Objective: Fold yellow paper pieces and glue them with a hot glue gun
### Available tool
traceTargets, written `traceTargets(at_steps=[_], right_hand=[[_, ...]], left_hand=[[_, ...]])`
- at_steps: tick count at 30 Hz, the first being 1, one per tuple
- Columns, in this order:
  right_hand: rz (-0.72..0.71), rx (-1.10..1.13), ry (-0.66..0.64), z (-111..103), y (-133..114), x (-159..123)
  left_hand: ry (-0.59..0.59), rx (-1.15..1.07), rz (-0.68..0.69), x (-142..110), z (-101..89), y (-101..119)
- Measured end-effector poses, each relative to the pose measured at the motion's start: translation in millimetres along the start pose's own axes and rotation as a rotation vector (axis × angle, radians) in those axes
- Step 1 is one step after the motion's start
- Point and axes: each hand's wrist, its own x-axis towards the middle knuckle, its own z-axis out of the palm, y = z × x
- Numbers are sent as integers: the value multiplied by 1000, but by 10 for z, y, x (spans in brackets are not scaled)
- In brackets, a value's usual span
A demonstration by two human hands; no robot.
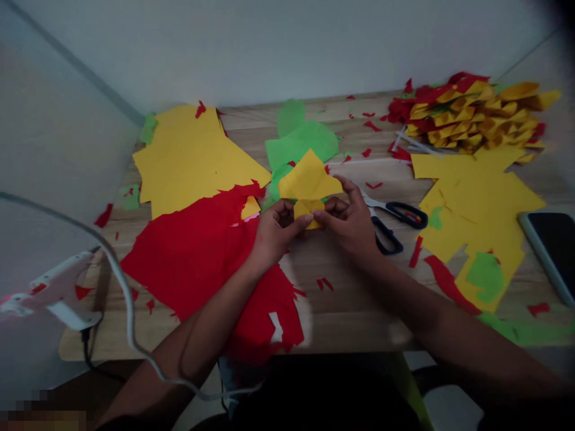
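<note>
Both my hands meet over the middle of the wooden table (350,311), pinching a folded yellow paper piece (309,179). My left hand (275,230) grips its lower left part with curled fingers. Fingers and thumb of my right hand (353,220) close on its lower right part. The paper's upper flaps stick up above my fingers. Black-handled scissors (395,222) lie just right of my right hand.
Big red sheets (202,251) and yellow sheets (188,158) lie at the left, green paper (300,140) behind. Cut yellow sheets (476,203) and a heap of folded yellow and red pieces (476,117) sit at the right. A phone (552,245) lies at the right edge; a white cable (121,281) crosses the left.
</note>
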Motion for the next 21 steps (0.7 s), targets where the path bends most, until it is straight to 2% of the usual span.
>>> traceTargets(at_steps=[9, 15, 21], right_hand=[[27, 85, -13, -13, -9, -10], [4, 23, -46, -6, -30, -25], [72, 99, -136, 44, -14, -52]], left_hand=[[7, -23, 3, 8, -10, 8], [-8, -54, -39, -12, 0, -9], [80, -151, -23, 2, 10, -49]])
